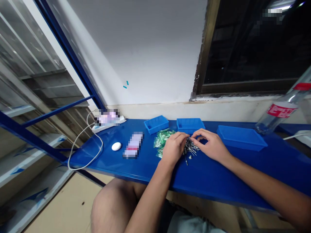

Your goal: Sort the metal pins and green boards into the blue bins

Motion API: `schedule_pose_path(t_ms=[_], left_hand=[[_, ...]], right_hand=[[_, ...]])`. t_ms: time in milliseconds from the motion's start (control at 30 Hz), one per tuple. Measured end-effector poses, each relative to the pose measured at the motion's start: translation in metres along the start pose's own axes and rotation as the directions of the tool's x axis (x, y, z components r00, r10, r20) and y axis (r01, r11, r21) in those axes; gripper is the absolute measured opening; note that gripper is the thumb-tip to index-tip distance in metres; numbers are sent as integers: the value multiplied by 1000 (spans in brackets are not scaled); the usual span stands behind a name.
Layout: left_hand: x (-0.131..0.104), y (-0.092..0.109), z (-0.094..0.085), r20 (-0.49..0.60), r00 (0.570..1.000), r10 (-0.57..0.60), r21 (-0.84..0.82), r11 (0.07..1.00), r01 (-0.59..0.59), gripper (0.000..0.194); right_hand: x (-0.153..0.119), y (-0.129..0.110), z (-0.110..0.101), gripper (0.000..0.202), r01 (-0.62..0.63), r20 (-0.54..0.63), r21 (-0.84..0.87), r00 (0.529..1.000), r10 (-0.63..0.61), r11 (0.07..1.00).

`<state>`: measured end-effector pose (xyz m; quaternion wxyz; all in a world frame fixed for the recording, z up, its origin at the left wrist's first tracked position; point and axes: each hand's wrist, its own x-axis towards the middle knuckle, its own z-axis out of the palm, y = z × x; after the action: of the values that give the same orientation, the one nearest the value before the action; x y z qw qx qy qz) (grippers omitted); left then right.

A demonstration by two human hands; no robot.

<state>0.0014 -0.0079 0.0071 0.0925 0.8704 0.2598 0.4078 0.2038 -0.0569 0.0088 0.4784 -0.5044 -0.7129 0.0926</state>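
A knee (110,204) is jutting in below the left hand (173,147). Pins (191,149) are lying between that hand and the right hand (212,144), near both, axes splaying variously; both hands are pinching narrowly, whether on anything I cannot tell.

Both bare arms reach toward the far side, the hands close together with their fingertips nearly meeting. The left forearm (155,191) rises steeply from the near edge; the left hand (173,148) shows its back, its fingers bent toward the right. The right forearm (259,186) slants in from the near right; the right hand (212,145) is arched, its index finger and thumb curving toward the left. Whether the fingertips grip is too small to tell. A bare bent knee (109,197) shows at the near left.
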Motion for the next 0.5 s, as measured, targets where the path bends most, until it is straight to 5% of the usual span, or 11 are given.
schedule_pose_path(t_ms=[233,400,500], left_hand=[[-1,0,2,24,1000,18,7,1000,-18,27],[-2,5,3,-12,999,-51,32,998,51,32],[-2,10,1,13,995,-102,70,992,101,35]], right_hand=[[0,-3,1,3,79,28,-114,997,-77,990],[0,-4,3,26,82,23,-82,996,-80,993],[0,-3,1,23,71,-14,-82,997,-72,994]])
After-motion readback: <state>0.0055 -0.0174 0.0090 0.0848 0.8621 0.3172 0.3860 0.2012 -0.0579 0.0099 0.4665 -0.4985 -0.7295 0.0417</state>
